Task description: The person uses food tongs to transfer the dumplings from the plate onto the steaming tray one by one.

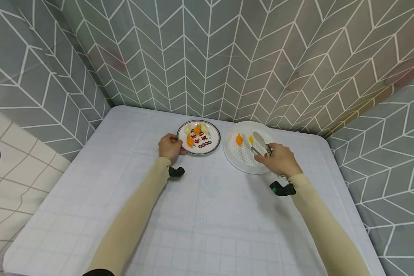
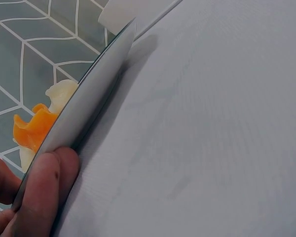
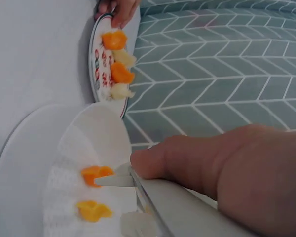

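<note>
My left hand [image 1: 170,147] grips the left rim of a small dark-edged plate [image 1: 214,143] printed with red characters. The left wrist view shows it slightly tilted, fingers [image 2: 42,185] under the rim. On the plate lie two orange dumpling-like pieces [image 1: 191,141] and two pale ones [image 1: 204,128]. Tongs [image 1: 260,138] with pale grey tips are held in my right hand [image 1: 281,159], above a white round tray [image 1: 230,156]. An orange piece [image 3: 97,175] and a yellow piece [image 3: 93,211] sit on its perforated liner [image 1: 239,152]. One tong tip overlaps the orange piece in the right wrist view; contact cannot be told.
The plate and tray stand side by side near the back edge of a table with a white cloth [image 1: 207,214]. Grey chevron-patterned curtains [image 1: 200,57] hang behind and at the sides. Dark wrist bands [image 1: 176,172] sit on both sleeves.
</note>
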### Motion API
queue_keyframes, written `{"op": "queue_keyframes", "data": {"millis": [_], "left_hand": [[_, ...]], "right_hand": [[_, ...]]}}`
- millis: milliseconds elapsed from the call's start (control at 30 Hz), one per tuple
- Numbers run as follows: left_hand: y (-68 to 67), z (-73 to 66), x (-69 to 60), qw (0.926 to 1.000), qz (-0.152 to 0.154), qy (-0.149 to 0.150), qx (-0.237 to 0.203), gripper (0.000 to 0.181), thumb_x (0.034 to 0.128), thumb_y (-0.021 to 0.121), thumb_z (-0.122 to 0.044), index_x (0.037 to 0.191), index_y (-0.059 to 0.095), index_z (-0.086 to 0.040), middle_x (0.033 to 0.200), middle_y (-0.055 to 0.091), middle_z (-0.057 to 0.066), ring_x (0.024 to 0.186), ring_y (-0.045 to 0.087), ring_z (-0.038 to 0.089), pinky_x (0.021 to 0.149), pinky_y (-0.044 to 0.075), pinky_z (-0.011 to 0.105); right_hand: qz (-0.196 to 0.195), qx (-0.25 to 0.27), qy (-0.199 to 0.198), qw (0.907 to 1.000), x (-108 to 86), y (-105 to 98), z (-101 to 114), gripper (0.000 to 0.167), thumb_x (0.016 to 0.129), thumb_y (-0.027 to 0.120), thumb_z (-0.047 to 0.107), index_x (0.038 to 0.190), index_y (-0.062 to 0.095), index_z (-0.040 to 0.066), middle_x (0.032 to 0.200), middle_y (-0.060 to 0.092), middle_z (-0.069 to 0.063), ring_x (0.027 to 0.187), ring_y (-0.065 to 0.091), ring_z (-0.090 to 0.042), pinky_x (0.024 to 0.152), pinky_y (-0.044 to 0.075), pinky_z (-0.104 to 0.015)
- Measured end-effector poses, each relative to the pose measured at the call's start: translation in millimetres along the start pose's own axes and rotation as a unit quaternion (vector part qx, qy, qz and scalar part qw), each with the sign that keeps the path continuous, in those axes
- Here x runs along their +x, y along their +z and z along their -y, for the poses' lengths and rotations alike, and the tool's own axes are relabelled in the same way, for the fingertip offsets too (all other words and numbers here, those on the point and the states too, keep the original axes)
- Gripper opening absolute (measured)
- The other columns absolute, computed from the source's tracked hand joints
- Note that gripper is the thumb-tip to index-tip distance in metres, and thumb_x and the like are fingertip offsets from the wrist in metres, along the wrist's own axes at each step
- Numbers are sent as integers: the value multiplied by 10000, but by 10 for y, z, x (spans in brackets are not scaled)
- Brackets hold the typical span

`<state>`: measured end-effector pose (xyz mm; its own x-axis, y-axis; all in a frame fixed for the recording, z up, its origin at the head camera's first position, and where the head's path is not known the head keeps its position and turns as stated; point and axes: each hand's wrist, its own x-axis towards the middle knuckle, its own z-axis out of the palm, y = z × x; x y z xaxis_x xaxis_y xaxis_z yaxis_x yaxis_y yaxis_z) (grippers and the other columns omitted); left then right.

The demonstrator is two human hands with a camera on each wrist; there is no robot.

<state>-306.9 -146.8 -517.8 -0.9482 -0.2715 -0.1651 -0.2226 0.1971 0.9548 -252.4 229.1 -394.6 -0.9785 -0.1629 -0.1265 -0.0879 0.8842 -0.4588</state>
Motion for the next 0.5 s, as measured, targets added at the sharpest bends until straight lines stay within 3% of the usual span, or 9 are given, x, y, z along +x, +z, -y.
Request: {"op": "queue_keyframes", "data": {"millis": [133,233,333,433,500], "left_hand": [[-4,-20,-18,10000,11,59,-45,341,1039,594,-92,1352,561,41,1027,623,174,618,719,149,625,670,253],[-4,-29,-21,10000,22,79,-50,346,1039,594,-96,1355,559,41,1027,618,171,619,717,143,627,671,252],[-2,-30,-22,10000,16,84,-19,343,1037,594,-98,1349,563,40,1019,617,166,610,714,137,617,668,249],[0,-28,-28,10000,-8,73,0,335,1034,595,-94,1339,569,40,1014,615,166,603,712,138,607,665,249],[2,-22,-33,10000,6,51,26,333,1037,593,-93,1343,569,37,1016,615,168,604,714,137,607,665,248]], "right_hand": [[-448,144,-251,9986,17,37,106,434,948,724,450,1041,631,36,717,545,-15,628,517,-188,517,391,-276],[-776,383,-423,9954,53,110,206,482,950,734,431,1167,660,7,755,606,-67,631,522,-204,519,385,-281],[-991,697,-535,9912,84,214,334,600,954,733,415,1339,636,-36,952,726,-183,735,615,-267,576,461,-317],[-1117,1138,-539,9857,118,357,473,699,952,740,400,1457,567,-51,1193,740,-257,967,713,-346,740,569,-382],[-1128,1443,-504,9818,141,470,562,720,947,747,394,1475,548,-53,1227,738,-254,1057,728,-362,813,596,-407]]}}
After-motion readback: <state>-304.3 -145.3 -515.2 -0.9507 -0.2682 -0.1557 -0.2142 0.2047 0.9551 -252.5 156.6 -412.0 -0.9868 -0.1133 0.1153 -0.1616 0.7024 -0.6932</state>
